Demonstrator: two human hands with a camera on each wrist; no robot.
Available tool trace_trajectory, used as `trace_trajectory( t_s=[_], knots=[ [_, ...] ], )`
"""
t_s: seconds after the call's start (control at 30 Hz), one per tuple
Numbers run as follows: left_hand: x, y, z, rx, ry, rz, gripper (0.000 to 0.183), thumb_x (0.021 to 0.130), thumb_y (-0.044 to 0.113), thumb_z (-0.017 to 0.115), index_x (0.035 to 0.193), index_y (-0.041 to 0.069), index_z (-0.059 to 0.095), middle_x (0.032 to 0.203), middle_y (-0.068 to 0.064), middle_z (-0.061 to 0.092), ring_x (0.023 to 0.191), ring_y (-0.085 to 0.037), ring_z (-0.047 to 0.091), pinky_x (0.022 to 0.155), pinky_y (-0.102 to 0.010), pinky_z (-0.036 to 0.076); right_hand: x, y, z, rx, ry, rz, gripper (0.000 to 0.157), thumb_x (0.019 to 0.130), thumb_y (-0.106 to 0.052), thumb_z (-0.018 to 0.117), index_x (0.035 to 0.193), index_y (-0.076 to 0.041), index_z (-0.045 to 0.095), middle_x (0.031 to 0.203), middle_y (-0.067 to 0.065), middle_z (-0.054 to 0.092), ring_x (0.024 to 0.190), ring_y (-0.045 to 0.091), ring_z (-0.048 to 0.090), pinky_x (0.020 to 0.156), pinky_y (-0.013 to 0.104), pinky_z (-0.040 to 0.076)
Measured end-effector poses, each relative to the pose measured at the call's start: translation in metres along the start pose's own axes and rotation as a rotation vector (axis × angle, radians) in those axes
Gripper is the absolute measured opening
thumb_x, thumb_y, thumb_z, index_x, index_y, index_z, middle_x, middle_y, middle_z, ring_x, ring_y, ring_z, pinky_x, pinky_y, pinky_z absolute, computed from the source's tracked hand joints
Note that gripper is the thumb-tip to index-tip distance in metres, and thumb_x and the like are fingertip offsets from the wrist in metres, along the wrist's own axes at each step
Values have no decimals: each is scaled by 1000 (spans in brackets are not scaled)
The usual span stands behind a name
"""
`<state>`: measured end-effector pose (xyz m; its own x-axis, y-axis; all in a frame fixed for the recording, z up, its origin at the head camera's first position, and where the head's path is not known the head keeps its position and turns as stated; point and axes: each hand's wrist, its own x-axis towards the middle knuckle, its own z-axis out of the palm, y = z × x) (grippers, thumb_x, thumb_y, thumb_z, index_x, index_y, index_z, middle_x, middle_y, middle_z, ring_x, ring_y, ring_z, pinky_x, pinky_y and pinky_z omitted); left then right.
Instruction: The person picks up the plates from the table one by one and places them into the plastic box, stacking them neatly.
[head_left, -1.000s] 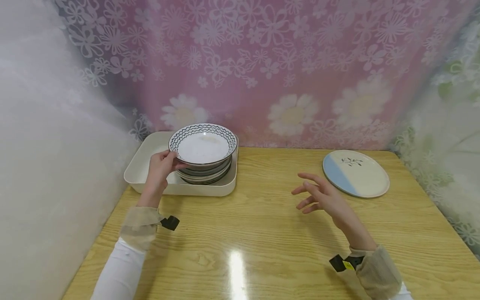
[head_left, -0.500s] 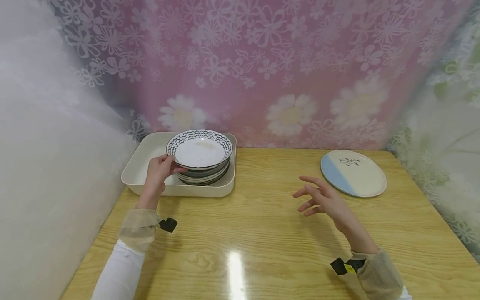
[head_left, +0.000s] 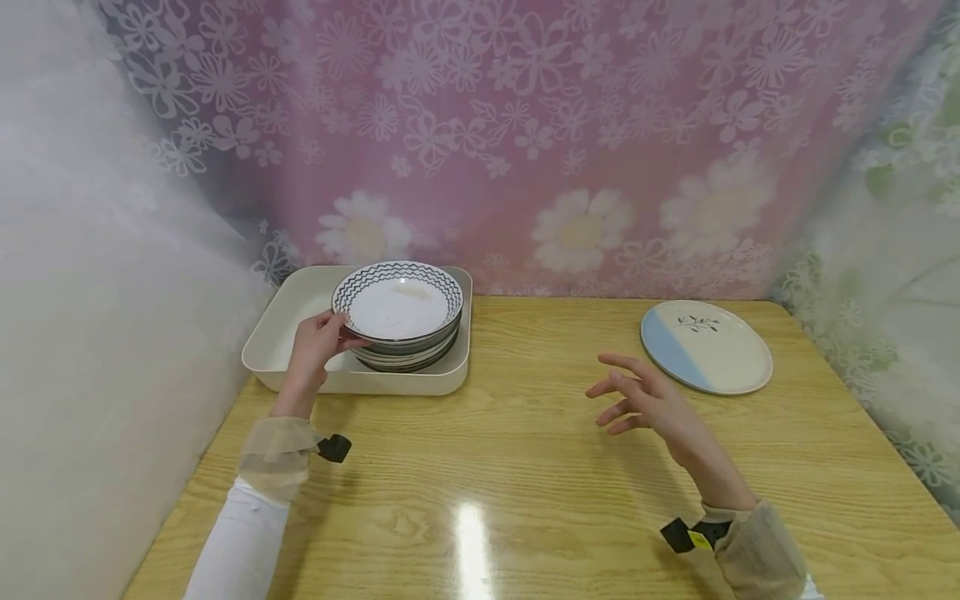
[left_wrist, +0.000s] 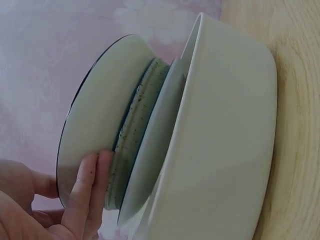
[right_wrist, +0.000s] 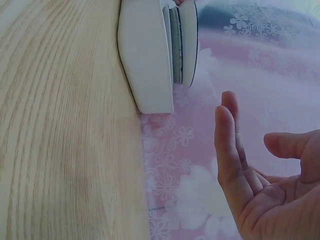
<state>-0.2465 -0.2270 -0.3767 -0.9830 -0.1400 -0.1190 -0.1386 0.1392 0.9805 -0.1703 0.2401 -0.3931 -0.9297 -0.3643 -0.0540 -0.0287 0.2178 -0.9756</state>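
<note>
A white bowl (head_left: 399,308) with a black zigzag band tops a stack of plates (head_left: 405,360) in a cream rectangular tub (head_left: 360,382). My left hand (head_left: 315,343) pinches the bowl's near-left rim, thumb at the edge and fingers beneath, as the left wrist view shows. There the bowl's pale underside (left_wrist: 102,105) appears to rest on a speckled, blue-rimmed dish (left_wrist: 134,120). My right hand (head_left: 648,404) hovers above the table with loosely spread fingers and holds nothing. Its nearest object is a round blue-and-cream plate (head_left: 720,346) with a leaf sprig.
The tub stands at the back left of the wooden table (head_left: 540,500), close to a pink floral curtain (head_left: 525,167). A pale cloth wall (head_left: 112,292) rises on the left, a floral one (head_left: 885,275) on the right.
The zigzag bowl has come down onto the stack, with my left hand still on its rim. My right hand has stayed almost in place.
</note>
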Motion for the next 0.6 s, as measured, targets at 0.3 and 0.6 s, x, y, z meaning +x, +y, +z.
trace_trajectory(
  t_s=[0.3,0.6],
  knots=[
    [5,-4,-4,93,-61,27,50,111,29,38,141,-10,47,90,4,63,72,1,69,92,-21,55,0,5,-1,-7,5,-6,56,111,-32,41,157,-3,28,119,15,66,84,29,73,74,43,62],
    [5,-7,-5,78,-89,20,54,111,33,39,143,-10,42,92,0,61,72,1,68,84,-20,57,-1,5,0,7,4,-3,54,111,-32,41,156,-4,30,118,13,67,84,27,74,75,43,62]
  ],
)
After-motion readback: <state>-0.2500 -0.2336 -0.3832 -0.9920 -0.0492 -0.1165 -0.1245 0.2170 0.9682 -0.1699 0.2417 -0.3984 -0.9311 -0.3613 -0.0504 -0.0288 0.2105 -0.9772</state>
